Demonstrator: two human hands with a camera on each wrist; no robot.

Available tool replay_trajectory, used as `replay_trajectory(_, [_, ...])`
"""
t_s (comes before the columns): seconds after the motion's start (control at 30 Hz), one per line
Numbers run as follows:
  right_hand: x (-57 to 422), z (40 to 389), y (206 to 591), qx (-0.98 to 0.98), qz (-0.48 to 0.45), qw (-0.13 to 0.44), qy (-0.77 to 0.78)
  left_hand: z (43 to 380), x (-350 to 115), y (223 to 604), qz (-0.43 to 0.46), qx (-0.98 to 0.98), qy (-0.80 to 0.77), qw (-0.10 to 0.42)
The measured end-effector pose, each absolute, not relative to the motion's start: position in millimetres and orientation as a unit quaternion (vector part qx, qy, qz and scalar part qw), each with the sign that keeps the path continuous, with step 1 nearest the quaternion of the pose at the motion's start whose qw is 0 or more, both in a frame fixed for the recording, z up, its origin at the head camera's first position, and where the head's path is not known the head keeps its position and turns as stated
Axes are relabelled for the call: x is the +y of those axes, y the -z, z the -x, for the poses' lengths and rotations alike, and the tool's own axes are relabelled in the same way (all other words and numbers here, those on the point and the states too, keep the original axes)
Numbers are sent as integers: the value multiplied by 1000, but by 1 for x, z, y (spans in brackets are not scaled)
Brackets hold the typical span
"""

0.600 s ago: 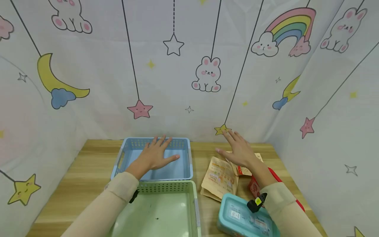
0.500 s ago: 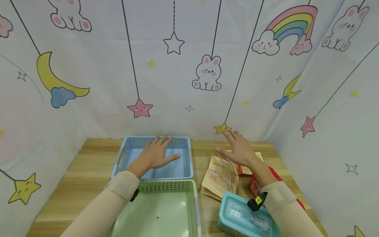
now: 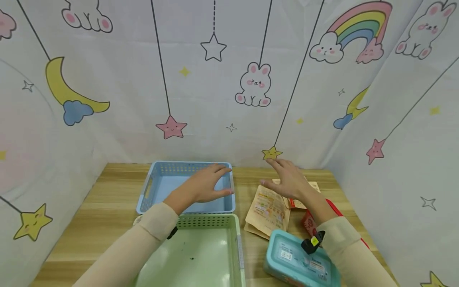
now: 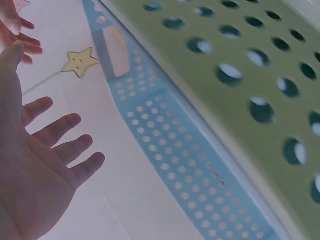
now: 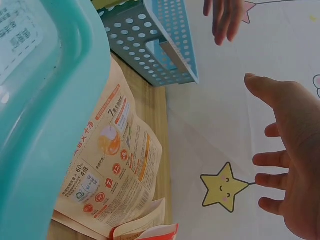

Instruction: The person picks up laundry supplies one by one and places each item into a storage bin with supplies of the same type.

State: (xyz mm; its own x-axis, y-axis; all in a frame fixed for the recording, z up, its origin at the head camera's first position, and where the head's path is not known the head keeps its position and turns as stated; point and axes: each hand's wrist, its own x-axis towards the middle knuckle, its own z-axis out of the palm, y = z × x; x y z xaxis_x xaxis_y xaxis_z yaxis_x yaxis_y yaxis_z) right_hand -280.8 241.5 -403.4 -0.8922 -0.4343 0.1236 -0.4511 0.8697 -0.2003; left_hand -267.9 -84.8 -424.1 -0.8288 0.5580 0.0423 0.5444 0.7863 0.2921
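Both hands [image 3: 209,186] [image 3: 289,181] hover, fingers spread, the left above a blue basket [image 3: 164,186]; a dark speck [image 3: 191,258] shows inside the green basket [image 3: 204,243].

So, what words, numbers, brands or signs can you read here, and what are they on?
"60%" on the front tan pouch
"4倍" just below it, same pouch
"7" large, in a heading on that pouch
"7" and "12" in red circles, same pouch
Too small or blurred: the pouch's other print, the turquoise lidded box's labels, and any print on the pouch behind. I can't make out a brand.
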Motion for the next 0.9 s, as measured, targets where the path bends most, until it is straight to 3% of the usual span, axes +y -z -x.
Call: replay_trajectory(0.9, [244,266,414,-955,-270,-48,-109,254,-17,424,-388,922,-17,16])
